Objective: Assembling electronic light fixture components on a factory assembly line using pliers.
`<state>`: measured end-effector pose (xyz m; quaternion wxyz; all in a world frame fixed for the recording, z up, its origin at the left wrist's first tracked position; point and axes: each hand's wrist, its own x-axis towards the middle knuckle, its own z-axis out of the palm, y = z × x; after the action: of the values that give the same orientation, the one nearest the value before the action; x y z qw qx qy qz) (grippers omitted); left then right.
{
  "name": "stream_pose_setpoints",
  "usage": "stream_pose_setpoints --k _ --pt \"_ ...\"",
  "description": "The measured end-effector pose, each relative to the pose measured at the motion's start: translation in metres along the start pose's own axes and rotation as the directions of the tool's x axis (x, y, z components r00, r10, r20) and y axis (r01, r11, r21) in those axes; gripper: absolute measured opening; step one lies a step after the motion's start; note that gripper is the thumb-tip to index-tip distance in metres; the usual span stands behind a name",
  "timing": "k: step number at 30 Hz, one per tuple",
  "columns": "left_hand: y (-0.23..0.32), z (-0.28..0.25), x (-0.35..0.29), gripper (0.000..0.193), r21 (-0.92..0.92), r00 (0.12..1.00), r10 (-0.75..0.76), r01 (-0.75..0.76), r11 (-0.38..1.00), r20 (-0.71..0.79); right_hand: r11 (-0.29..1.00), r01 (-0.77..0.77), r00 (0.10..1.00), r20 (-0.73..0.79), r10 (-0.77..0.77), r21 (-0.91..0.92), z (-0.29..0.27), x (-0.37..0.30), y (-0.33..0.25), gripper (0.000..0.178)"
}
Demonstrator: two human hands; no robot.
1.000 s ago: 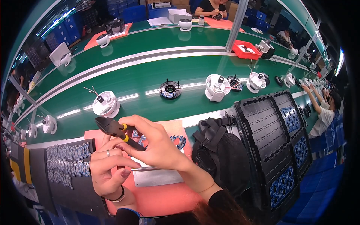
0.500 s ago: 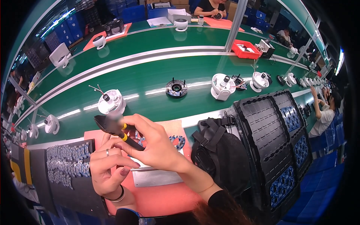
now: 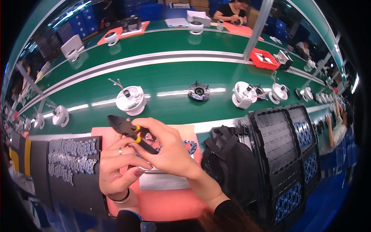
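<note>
My right hand (image 3: 173, 150) is closed around a pair of black side cutters (image 3: 123, 126) with yellow bands on the handles. Their jaws point up and to the left, above my left fingers. My left hand (image 3: 118, 170), a ring on one finger, is curled beside and partly under the right; whatever its fingers pinch is hidden. Beneath both hands lies a silver metal block (image 3: 168, 182) on a pink mat (image 3: 164, 205). A blue ring-shaped circuit board (image 3: 190, 147) shows just past my right hand.
Left, a dark board (image 3: 83, 193) carries rows of small circuit boards (image 3: 73, 156). Right are a black bag (image 3: 232, 166) and a black tray (image 3: 270, 135) with blue boards. White housings (image 3: 130, 101) and a round black part (image 3: 199, 92) sit on the green belt (image 3: 166, 108).
The whole view has shifted, so the belt items appear farther right. My left thumb and fingers have drawn closer to the right hand. The cutters stay in my right hand.
</note>
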<state>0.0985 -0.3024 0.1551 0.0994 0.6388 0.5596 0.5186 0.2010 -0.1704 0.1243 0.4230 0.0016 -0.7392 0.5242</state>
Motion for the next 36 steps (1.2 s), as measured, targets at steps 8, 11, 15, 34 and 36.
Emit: stream_pose_setpoints --k 8,11,15,34,36 --pt "0.001 -0.01 0.002 0.01 -0.016 0.997 0.054 -0.053 0.998 0.059 0.995 -0.075 0.996 -0.05 0.072 -0.064 0.005 -0.003 0.004 0.044" --pt "-0.007 -0.013 0.0 0.008 -0.022 0.996 0.077 -0.076 0.997 0.038 0.994 -0.089 0.993 -0.067 0.093 0.059 0.013 0.0 0.007 0.044" --pt "0.002 -0.018 -0.002 0.012 -0.016 0.995 0.095 -0.095 0.995 0.023 0.989 -0.148 0.988 -0.05 0.149 0.03 0.015 0.004 -0.005 0.044" --pt "-0.004 -0.013 -0.003 0.005 -0.046 0.996 0.095 -0.095 0.994 -0.006 0.995 -0.099 0.992 -0.077 0.101 0.027 0.017 0.004 -0.002 0.043" --pt "-0.004 -0.012 -0.002 0.005 -0.046 0.995 0.102 -0.102 0.994 -0.01 0.993 -0.112 0.992 -0.062 0.114 0.031 0.017 0.004 -0.002 0.043"
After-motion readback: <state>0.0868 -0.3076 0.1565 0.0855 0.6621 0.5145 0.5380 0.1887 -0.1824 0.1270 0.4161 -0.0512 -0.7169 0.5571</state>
